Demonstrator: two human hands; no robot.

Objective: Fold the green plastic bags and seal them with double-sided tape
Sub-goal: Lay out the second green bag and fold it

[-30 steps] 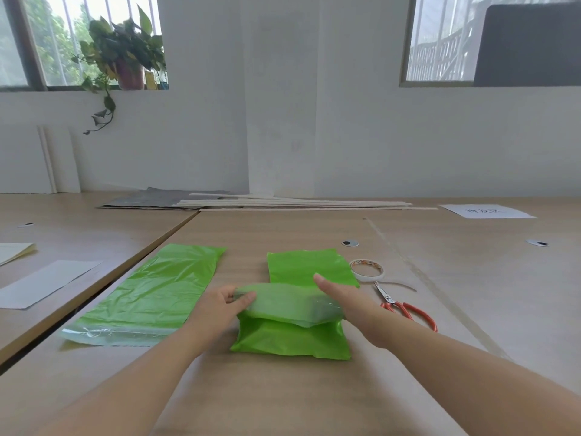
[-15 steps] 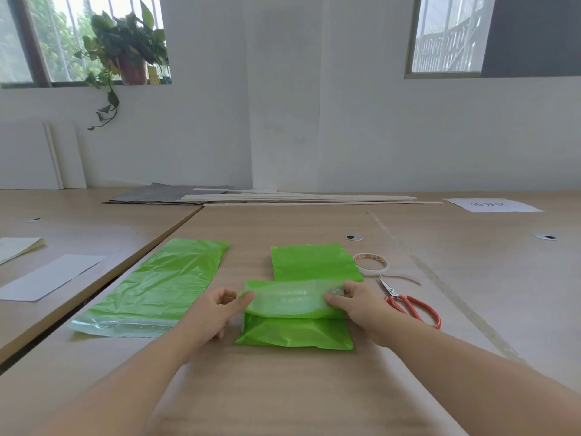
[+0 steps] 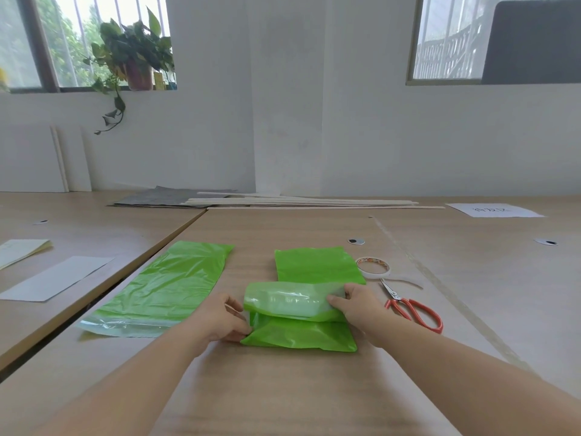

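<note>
A green plastic bag [image 3: 300, 335] lies partly folded on the wooden table in front of me, its pale translucent flap [image 3: 289, 302] turned over its middle. My left hand [image 3: 223, 320] pinches the bag's left edge where the flap folds. My right hand [image 3: 353, 305] grips the flap's right end, thumb on top. A second green bag [image 3: 169, 284] lies flat and unfolded to the left. A roll of double-sided tape [image 3: 373, 267] with a loose tail sits to the right of the folded bag.
Red-handled scissors [image 3: 412, 309] lie just right of my right hand. A gap between two tables [image 3: 103, 291] runs along the left. White paper sheets [image 3: 53, 278] lie on the left table. Wooden strips and a grey board [image 3: 283, 202] lie at the back, and a printed sheet [image 3: 493, 210] lies far right.
Both hands have shifted on the flap: the right hand went from lying flat on it to gripping its right end, and the left moved down to the bag's left edge.
</note>
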